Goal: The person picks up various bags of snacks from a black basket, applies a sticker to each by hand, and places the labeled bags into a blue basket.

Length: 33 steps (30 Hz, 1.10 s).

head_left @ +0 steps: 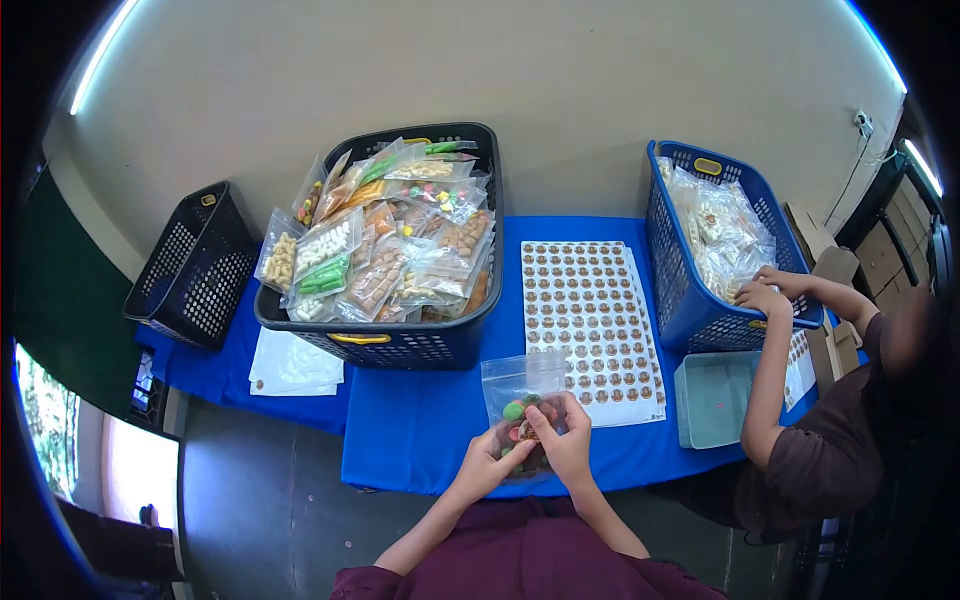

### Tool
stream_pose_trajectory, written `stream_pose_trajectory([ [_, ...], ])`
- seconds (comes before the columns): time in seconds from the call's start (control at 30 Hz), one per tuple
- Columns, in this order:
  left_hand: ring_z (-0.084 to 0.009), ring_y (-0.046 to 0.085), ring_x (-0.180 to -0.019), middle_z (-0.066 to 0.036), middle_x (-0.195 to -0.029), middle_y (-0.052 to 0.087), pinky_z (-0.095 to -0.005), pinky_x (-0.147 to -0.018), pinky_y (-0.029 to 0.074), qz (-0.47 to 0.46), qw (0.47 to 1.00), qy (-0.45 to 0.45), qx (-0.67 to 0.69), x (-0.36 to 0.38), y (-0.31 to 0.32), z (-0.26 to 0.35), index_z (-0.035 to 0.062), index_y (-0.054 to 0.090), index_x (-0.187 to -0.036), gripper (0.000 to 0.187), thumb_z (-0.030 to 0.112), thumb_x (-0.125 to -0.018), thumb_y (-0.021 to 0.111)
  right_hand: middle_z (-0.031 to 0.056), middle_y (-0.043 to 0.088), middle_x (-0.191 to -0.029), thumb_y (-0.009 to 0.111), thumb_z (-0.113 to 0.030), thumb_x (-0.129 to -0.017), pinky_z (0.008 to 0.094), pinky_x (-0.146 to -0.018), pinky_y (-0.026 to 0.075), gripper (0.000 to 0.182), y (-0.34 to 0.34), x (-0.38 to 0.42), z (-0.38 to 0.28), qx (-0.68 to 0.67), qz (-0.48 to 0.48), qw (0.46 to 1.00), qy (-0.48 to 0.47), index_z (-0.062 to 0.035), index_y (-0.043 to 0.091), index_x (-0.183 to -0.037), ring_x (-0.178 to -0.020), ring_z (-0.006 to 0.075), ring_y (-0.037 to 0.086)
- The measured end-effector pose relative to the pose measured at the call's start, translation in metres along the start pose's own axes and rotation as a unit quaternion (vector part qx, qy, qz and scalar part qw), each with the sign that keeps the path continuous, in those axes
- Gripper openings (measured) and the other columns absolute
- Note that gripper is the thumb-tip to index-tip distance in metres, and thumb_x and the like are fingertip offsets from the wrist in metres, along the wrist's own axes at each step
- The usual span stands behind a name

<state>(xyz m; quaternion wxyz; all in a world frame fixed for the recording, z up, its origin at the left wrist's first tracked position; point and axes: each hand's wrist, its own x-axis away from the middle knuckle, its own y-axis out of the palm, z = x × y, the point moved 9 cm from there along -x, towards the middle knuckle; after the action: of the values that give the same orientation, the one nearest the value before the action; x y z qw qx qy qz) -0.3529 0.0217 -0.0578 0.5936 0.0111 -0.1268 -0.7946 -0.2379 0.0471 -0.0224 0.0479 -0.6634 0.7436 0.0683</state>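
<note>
A clear zip bag (522,378) with green, red and brown pieces inside is held upright over the front edge of the blue table. My left hand (487,462) grips its lower left side. My right hand (567,440) holds its right side, with the thumb pressed on the bag's front near a small round brown sticker (528,430). Just behind the bag lie white sheets (590,330) printed with rows of round brown stickers.
A black basket (400,345) piled with filled bags stands back left, beside an empty black basket (195,270). At right, a person's hands (775,290) reach into a blue basket (700,320) of bags. A pale green tub (715,400) and white sheets (290,362) lie on the blue table (400,420).
</note>
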Motion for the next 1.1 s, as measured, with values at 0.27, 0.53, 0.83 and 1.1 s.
stream_pose_trajectory([
  [0.27, -0.0089, 0.055, -0.087, -0.005, -0.099, 0.059, -0.0226, -0.079, 0.044, 0.057, 0.995, 0.057, 0.063, -0.002, -0.022, 0.020, -0.0024, 0.053, -0.109, 0.026, 0.014, -0.089, 0.051, 0.0011, 0.057, -0.080, 0.063, -0.012, -0.079, 0.0214, -0.066, 0.042, 0.021, 0.015, -0.005, 0.001, -0.023, -0.100, 0.995, 0.019, -0.0014, 0.054, -0.094, -0.072, 0.0062, 0.051],
  [0.53, -0.0073, 0.056, -0.080, -0.005, -0.091, 0.061, -0.0217, -0.072, 0.045, 0.148, 0.984, 0.062, 0.074, 0.001, -0.045, 0.002, -0.0021, 0.056, -0.100, 0.028, 0.022, -0.093, 0.044, 0.0014, 0.053, -0.090, 0.066, -0.011, -0.075, 0.0207, -0.073, 0.039, 0.033, 0.032, 0.012, -0.007, 0.019, -0.155, 0.988, -0.017, -0.0033, 0.048, -0.102, -0.082, 0.0066, 0.050],
  [0.83, -0.0062, 0.052, -0.083, -0.001, -0.091, 0.059, -0.0208, -0.072, 0.044, 0.054, 0.995, 0.071, 0.045, 0.005, -0.030, 0.022, -0.0016, 0.056, -0.099, 0.021, 0.014, -0.086, 0.058, 0.0047, 0.057, -0.072, 0.070, -0.015, -0.071, 0.0238, -0.055, 0.041, 0.027, 0.020, 0.009, -0.027, 0.111, -0.043, 0.985, -0.126, -0.0006, 0.056, -0.088, -0.061, 0.0098, 0.051],
  [1.1, -0.0058, 0.052, -0.083, -0.001, -0.092, 0.058, -0.0214, -0.073, 0.044, 0.057, 0.995, 0.076, -0.017, 0.007, -0.027, 0.016, -0.0013, 0.055, -0.101, 0.020, 0.009, -0.084, 0.058, 0.0040, 0.060, -0.068, 0.068, -0.014, -0.075, 0.0209, -0.049, 0.038, 0.017, 0.012, 0.008, 0.002, 0.040, -0.024, 0.997, -0.057, -0.0014, 0.059, -0.084, -0.056, 0.0064, 0.051],
])
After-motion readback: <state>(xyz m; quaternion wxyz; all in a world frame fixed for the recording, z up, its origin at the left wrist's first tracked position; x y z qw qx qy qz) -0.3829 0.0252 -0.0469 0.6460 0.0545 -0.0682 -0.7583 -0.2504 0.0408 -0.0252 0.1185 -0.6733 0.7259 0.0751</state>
